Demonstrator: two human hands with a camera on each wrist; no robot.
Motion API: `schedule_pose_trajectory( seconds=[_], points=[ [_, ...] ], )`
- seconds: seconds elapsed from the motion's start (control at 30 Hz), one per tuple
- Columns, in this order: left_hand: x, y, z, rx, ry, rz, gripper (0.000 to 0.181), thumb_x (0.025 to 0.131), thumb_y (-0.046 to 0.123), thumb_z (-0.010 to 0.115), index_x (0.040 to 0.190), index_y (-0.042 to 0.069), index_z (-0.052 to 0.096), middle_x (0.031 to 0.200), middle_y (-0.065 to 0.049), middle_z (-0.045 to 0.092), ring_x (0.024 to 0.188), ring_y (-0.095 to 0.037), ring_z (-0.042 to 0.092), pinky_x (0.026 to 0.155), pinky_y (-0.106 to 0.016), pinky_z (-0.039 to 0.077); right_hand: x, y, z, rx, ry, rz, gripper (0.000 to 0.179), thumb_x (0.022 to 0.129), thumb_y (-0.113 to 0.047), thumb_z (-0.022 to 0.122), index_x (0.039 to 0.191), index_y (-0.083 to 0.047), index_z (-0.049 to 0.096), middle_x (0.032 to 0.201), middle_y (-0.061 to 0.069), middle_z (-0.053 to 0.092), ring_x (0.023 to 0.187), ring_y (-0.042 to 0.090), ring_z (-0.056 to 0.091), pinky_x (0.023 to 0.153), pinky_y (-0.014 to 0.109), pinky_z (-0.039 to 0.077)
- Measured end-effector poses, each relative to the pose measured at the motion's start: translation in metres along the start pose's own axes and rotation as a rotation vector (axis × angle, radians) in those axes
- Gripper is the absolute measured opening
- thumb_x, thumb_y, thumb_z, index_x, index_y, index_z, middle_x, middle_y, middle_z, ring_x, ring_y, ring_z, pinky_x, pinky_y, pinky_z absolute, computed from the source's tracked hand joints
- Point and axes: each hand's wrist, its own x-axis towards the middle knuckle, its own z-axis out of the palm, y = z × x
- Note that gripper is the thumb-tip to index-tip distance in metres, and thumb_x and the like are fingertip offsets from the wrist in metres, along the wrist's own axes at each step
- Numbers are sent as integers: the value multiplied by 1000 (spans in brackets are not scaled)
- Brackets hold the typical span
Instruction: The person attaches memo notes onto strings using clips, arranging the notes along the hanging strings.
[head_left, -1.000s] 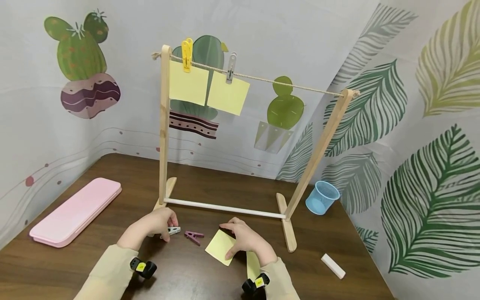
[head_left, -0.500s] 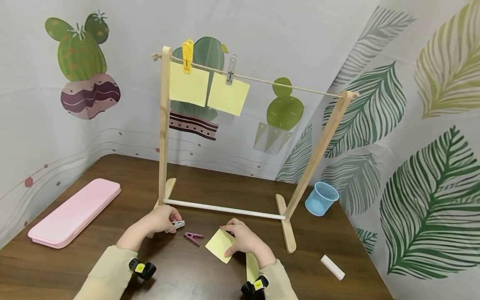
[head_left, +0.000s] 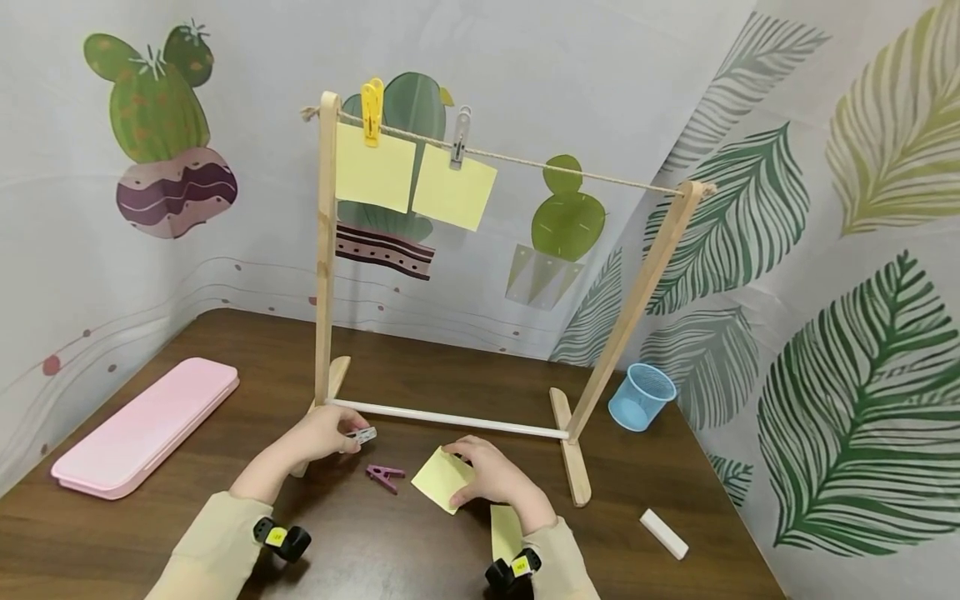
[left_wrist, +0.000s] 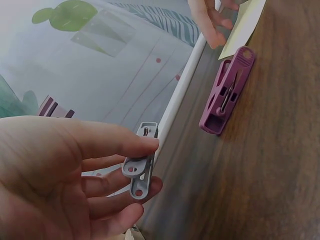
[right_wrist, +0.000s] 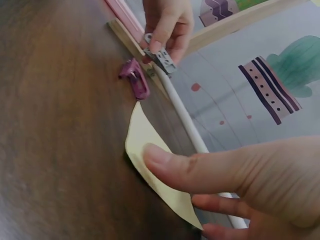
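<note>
Between thumb and fingers my left hand (head_left: 324, 435) pinches a grey clothespin (left_wrist: 141, 162), held above the table near the rack's left foot. A yellow sticky note (right_wrist: 157, 165) is gripped by my right hand (head_left: 491, 473), thumb on its near face and fingers behind; the paper bends slightly. On the table between the hands lies a purple clothespin (head_left: 386, 477). Another yellow note (head_left: 506, 532) lies partly under my right wrist. From the rope (head_left: 577, 171) hang two yellow notes, one under a yellow clothespin (head_left: 372, 112), the other under a clear grey clothespin (head_left: 460, 137).
A wooden rack (head_left: 325, 250) with a white bottom bar (head_left: 450, 418) stands across the table behind the hands. At the left lies a pink case (head_left: 150, 425). A blue mesh cup (head_left: 641, 397) and a white block (head_left: 663, 533) are at the right.
My left hand has lifted the grey clothespin and moved it up and to the right. My right hand has raised the sticky note slightly.
</note>
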Motion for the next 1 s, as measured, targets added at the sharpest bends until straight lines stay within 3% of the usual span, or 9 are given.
schedule_pose_trajectory(
  seconds=[0.17,0.27,0.43,0.77,1.0],
  points=[
    [0,1,-1,15,5,16,22,76,5,76,97,-1,72,89,-7,70,78,-13,58,72,-31,48,-1,0,-4,-35,-57,-63,87,60,-25,93,135,-4,56,140,10,55,132,29,47,110,40,39],
    [0,2,-1,10,4,14,23,76,5,76,98,-2,72,90,-8,71,78,-14,59,72,-31,48,-1,1,-4,-44,-90,-106,90,60,-25,94,137,-3,54,144,11,52,135,29,45,112,38,36],
    [-1,3,-2,14,-4,10,23,77,6,76,98,-1,72,91,-8,72,85,-18,63,77,-36,51,0,3,0,-55,-112,-108,87,62,-25,93,137,-3,54,147,12,49,137,28,45,112,35,37],
    [1,1,1,6,4,47,22,75,5,76,96,0,73,90,-6,71,83,-14,60,73,-31,48,2,4,2,-101,-90,-125,70,71,-30,87,131,-5,60,145,12,52,135,28,48,112,36,38],
    [0,1,0,2,-2,44,22,76,5,76,97,0,72,89,-6,71,82,-15,60,71,-31,48,2,6,2,57,-88,-95,45,78,-27,82,117,-8,70,144,12,53,136,28,48,111,35,39]
  ],
)
